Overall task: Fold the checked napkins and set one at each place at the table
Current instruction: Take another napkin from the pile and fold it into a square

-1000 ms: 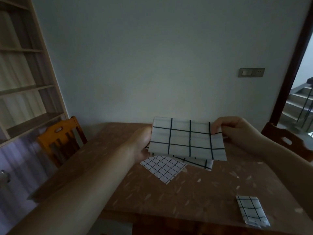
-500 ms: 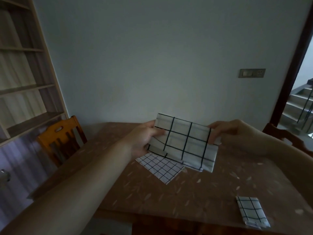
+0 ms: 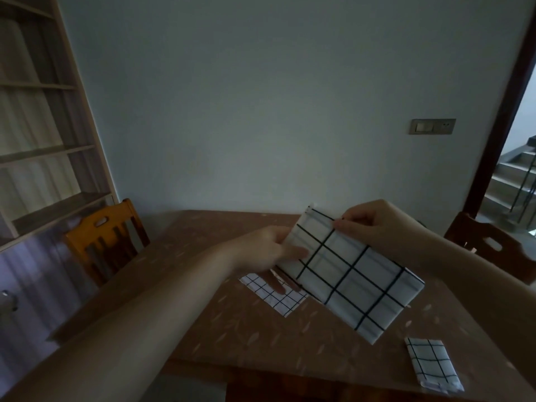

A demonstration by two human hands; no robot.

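Note:
I hold a white napkin with a wide black check [image 3: 352, 274] in the air above the brown table [image 3: 246, 338], tilted so its long side slopes down to the right. My left hand [image 3: 269, 250] grips its upper left edge, thumb on the front. My right hand [image 3: 374, 224] pinches its top edge. Under it on the table lies a fine-checked napkin [image 3: 272, 294], partly hidden. A small folded wide-checked napkin [image 3: 432, 364] lies near the table's front right corner.
An orange wooden chair [image 3: 107, 242] stands at the table's left side and a dark wooden chair [image 3: 493, 245] at its right. Shelves [image 3: 43, 152] fill the left wall. A doorway to stairs [image 3: 513, 187] opens at the right.
The held napkin has turned clockwise, from level to steeply slanted, with its right end dropping toward the table. My right hand moved left along the top edge; my left hand kept its grip.

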